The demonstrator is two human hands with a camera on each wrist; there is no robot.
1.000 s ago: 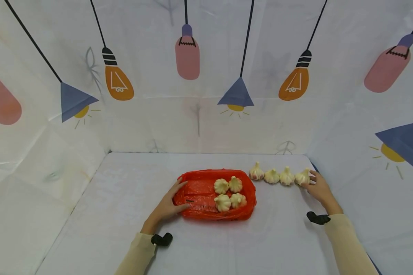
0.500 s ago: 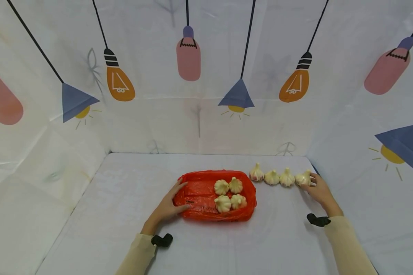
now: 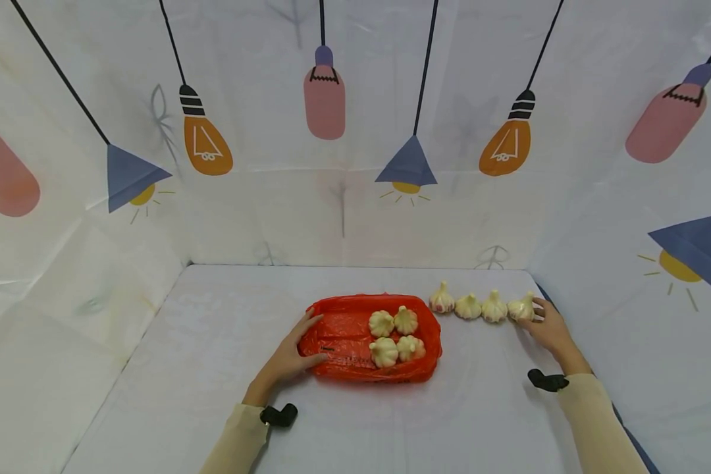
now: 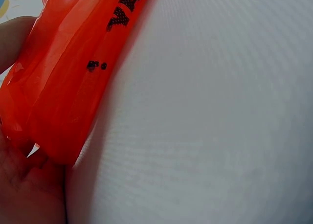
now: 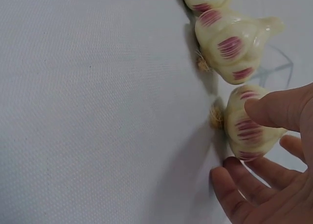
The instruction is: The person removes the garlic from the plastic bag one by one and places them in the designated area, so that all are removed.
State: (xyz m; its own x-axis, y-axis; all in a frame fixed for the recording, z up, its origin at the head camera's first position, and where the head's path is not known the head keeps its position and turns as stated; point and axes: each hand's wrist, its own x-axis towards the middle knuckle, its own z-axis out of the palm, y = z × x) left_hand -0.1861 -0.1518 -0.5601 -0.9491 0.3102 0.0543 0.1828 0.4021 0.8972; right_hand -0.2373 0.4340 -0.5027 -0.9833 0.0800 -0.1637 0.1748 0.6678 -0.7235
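A white worktop, walled on three sides by a white backdrop printed with hanging bulbs and lamps, carries an orange plastic bag laid flat near its centre. Four garlic bulbs sit in a cluster on the bag's right half. Just beyond the bag's far right corner, four more garlic bulbs stand in a row along the worktop, running right toward the side wall; the bulbs in the row sit close beside one another.

The person's left hand rests at the bag's left edge, fingers spread over the plastic and thumb against its near side; the left wrist view shows a fold of the orange plastic pinched against the palm, with black printing on the film. The left forearm, in a cream sleeve, reaches in from the near edge, a small black wrist-worn mount beside it.

The right hand is at the row's right end, arm stretched forward. Its thumb presses the top of the endmost garlic bulb while the fingers curl loosely below it, cupping the bulb without lifting it. The neighbouring bulb, streaked with purple, stands just beside it.
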